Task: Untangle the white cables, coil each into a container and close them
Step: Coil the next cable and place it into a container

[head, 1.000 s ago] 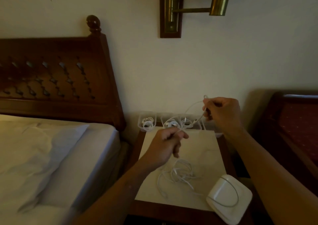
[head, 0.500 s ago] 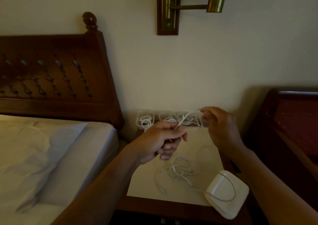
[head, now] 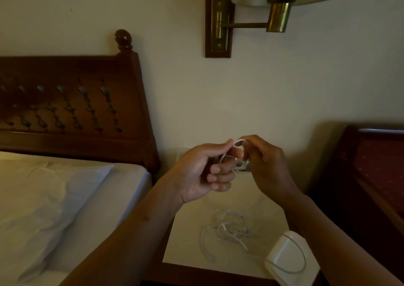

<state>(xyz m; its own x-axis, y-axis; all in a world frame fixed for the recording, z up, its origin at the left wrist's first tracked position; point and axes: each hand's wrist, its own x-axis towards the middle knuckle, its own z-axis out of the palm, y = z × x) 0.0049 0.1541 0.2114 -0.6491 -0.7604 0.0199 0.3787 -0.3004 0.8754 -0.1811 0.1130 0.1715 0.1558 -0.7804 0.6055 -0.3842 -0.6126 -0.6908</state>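
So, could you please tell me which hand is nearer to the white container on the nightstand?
Right: the right hand is held up, left of the white container; the left hand is farther left.

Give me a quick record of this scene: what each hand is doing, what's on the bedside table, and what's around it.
left hand: fingers curled, pinches a white cable
right hand: pinches the same cable, close beside the left hand
nightstand: bears a loose cable tangle and a white container at its near right corner, with a strand lying over it
surroundings: bed on the left, wall lamp above
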